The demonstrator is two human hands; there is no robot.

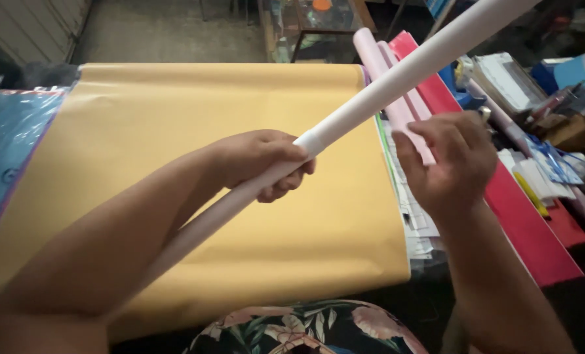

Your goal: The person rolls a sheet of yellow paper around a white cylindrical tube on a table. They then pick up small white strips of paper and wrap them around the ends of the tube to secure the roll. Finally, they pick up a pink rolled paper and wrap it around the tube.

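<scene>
Head view has the left hand (263, 160) wrapped tight round a white paper roll (397, 82) slanting above the yellow sheet (174, 164), right hand (446, 160) half-curled and empty near the table's right edge, so taping seemingly comes next.

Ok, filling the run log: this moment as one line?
left hand: grips white paper roll | right hand: open, beside roll | below: yellow sheet
</scene>
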